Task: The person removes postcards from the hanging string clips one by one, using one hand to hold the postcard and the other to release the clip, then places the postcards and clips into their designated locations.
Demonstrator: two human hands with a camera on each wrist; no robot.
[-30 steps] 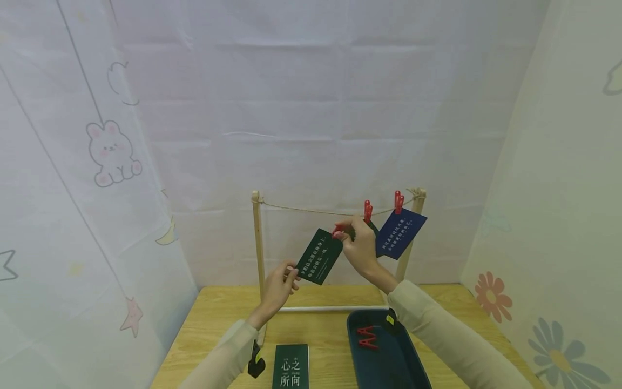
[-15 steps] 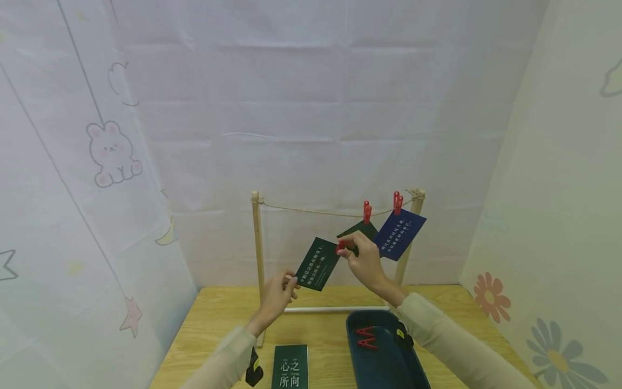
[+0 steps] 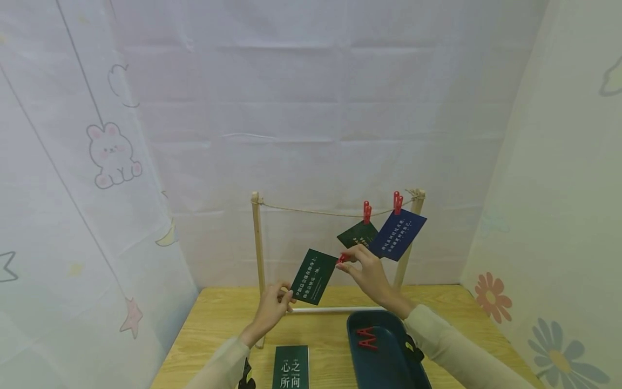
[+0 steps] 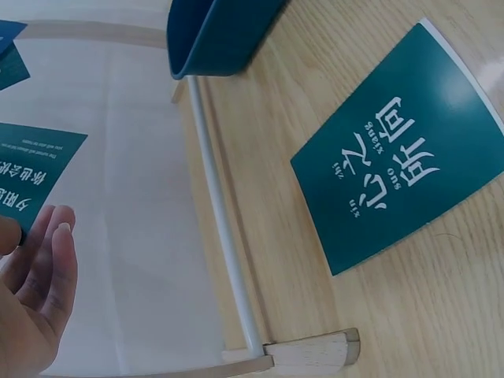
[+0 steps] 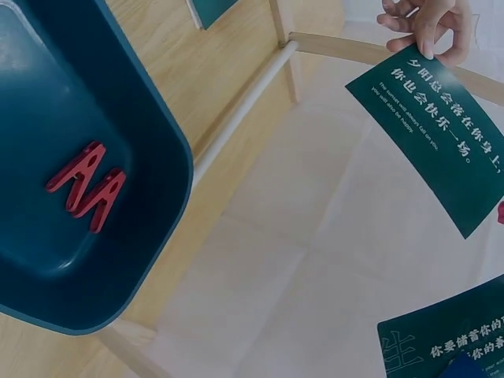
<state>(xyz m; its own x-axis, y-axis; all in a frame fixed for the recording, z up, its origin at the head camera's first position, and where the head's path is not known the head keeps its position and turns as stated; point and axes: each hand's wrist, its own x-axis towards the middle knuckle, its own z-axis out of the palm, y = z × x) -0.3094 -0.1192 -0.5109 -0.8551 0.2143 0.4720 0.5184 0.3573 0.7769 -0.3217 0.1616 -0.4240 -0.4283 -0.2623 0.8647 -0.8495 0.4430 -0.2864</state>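
Note:
A dark green card [image 3: 315, 276] with white writing is held tilted between my two hands, in front of the twine line [image 3: 311, 211]. My left hand [image 3: 271, 308] pinches its lower left corner; in the left wrist view the fingers [image 4: 63, 260] are straight beside that corner. At the opposite, upper right corner, my right hand [image 3: 371, 273] pinches a small red clothespin [image 3: 342, 259], mostly hidden by the fingers. On the line behind, red clothespins [image 3: 367, 212] hold another green card [image 3: 357, 235] and a blue card [image 3: 399, 235] that partly overlaps it.
The twine is strung between two wooden posts [image 3: 258, 243] joined by a white bar [image 3: 335, 309]. A blue tray [image 3: 389, 364] holds two red clothespins [image 5: 76, 173] under my right forearm. A green card or stack of cards [image 3: 290, 359] lies on the wooden table at the front.
Both hands have come down with the green card, drifting slightly left and away from the line. More of the hanging green card shows behind the right hand.

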